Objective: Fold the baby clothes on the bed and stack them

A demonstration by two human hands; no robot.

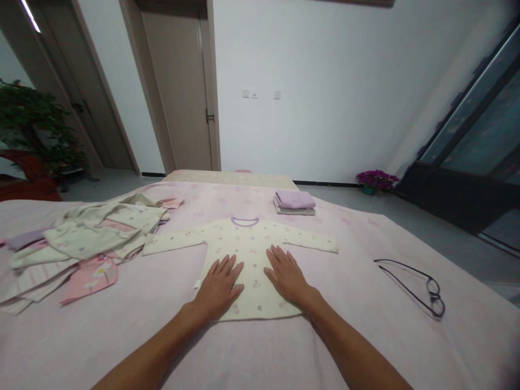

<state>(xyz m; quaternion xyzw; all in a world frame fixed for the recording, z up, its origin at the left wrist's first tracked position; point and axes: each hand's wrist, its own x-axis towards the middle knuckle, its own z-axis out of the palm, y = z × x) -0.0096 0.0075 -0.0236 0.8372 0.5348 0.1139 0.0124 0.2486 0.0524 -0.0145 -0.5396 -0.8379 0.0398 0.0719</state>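
Observation:
A small cream long-sleeved shirt (pixel 247 260) with a lilac neckband and a scattered print lies spread out, both sleeves stretched sideways and its neck away from me. My left hand (pixel 219 284) rests flat on the left side of its body, fingers spread. On the right side of the body, my right hand (pixel 286 273) also lies flat with fingers out. Neither hand grips the cloth. A small white tag (pixel 197 284) sticks out at the shirt's left side seam. Parts of the shirt under my palms are hidden.
A loose heap of children's clothes (pixel 93 233) covers the left side of the pink sheet (pixel 345 346). Folded lilac and grey garments (pixel 295 200) are stacked beyond the right sleeve. Black-framed glasses (pixel 433 297) lie at the right. A wooden board (pixel 231 177) edges the far end.

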